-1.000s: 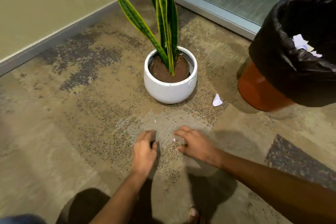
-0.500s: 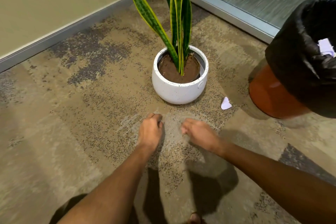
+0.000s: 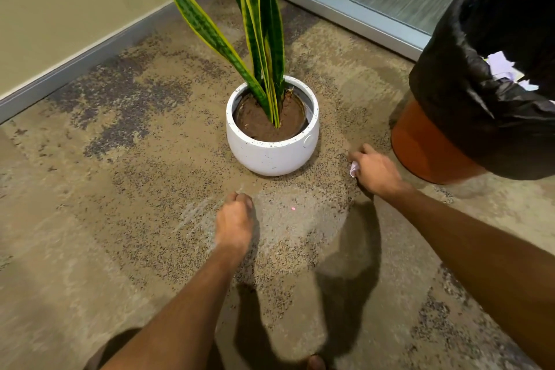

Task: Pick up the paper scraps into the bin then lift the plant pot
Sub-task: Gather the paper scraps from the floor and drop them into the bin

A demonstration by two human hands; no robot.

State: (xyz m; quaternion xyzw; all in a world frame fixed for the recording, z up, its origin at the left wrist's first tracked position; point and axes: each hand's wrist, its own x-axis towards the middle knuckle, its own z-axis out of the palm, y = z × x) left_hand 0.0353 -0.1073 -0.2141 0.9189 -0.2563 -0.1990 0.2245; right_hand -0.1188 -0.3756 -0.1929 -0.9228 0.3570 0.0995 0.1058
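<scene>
A white speckled plant pot (image 3: 271, 156) with a tall snake plant (image 3: 258, 39) stands on the carpet. To its right is an orange bin (image 3: 426, 147) lined with a black bag (image 3: 480, 93); pale paper scraps (image 3: 501, 69) lie inside it. My right hand (image 3: 375, 171) is on the floor between pot and bin, fingers closed over a small white paper scrap (image 3: 354, 169) that peeks out at its left edge. My left hand (image 3: 235, 222) hovers low in front of the pot, curled into a loose fist; whether anything is in it I cannot tell. A tiny pink fleck (image 3: 293, 208) lies on the carpet.
A beige wall with a grey skirting board (image 3: 90, 60) runs along the left. A frosted glass panel in a metal frame (image 3: 345, 9) closes the back right. Patterned brown carpet (image 3: 120, 219) spreads all around. My foot (image 3: 315, 363) shows at the bottom edge.
My right hand has moved right, from in front of the pot to the paper scrap beside the bin, and closed over it. The left hand stayed put, curled up.
</scene>
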